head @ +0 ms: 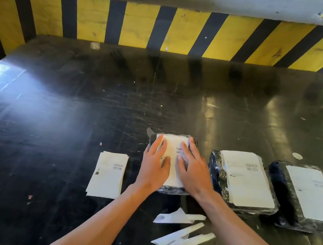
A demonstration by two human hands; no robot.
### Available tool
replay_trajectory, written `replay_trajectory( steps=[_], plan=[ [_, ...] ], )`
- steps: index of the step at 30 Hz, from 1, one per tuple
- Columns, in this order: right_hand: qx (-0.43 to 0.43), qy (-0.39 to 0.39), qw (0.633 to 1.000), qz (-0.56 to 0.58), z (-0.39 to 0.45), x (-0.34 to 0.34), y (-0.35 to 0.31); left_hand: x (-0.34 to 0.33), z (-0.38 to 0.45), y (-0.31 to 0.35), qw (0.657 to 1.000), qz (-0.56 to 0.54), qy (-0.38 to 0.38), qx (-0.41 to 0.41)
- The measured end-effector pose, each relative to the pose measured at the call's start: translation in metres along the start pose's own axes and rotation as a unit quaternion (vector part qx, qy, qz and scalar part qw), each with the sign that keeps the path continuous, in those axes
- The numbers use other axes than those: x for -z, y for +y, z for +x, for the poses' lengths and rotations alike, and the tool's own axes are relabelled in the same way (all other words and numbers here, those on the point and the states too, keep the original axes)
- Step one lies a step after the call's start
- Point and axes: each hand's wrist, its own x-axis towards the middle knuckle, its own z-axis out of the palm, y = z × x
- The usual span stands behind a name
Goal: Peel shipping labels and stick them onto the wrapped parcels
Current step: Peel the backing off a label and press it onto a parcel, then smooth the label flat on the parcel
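Black scuffed worktop [74, 109] below yellow-black striped barrier [141, 25]. Both hands flat on wrapped parcel [173, 190], fingers straight and spread, pinching nothing: left hand [155, 163], right hand [192, 169] press fresh label [174, 145] down, likely smoothing it so adhesive takes. Label stack [106, 174] just left of left hand, within reach for next peel. Two labelled parcels [246, 181] lined up right of right hand, apparently finished. Torn backing strips [179, 233] dropped nearer body than hands, out of way.
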Motion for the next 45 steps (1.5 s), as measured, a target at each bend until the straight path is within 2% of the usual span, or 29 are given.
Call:
replay_trajectory(
  steps=[6,12,19,27,33,45],
  plan=[
    [0.03,0.094,0.995,0.001,-0.004,0.096,0.007,-0.004,0.015,0.099,0.997,0.01,0.012,-0.079],
    [0.029,0.168,0.985,0.002,-0.035,0.198,0.058,-0.056,0.01,0.203,0.989,-0.012,0.001,-0.15],
    [0.003,0.157,0.988,-0.001,-0.069,0.279,0.168,-0.173,-0.005,0.277,0.99,-0.022,-0.028,-0.136],
    [-0.042,0.072,0.996,0.008,-0.08,0.292,0.254,-0.263,-0.018,0.285,0.994,-0.019,-0.059,-0.089],
    [-0.044,0.052,0.997,0.033,-0.075,0.284,0.279,-0.283,-0.018,0.277,0.995,-0.015,-0.067,-0.068],
    [-0.053,0.02,0.998,0.007,-0.073,0.28,0.29,-0.294,-0.015,0.269,0.994,0.006,-0.086,-0.073]
  ],
)
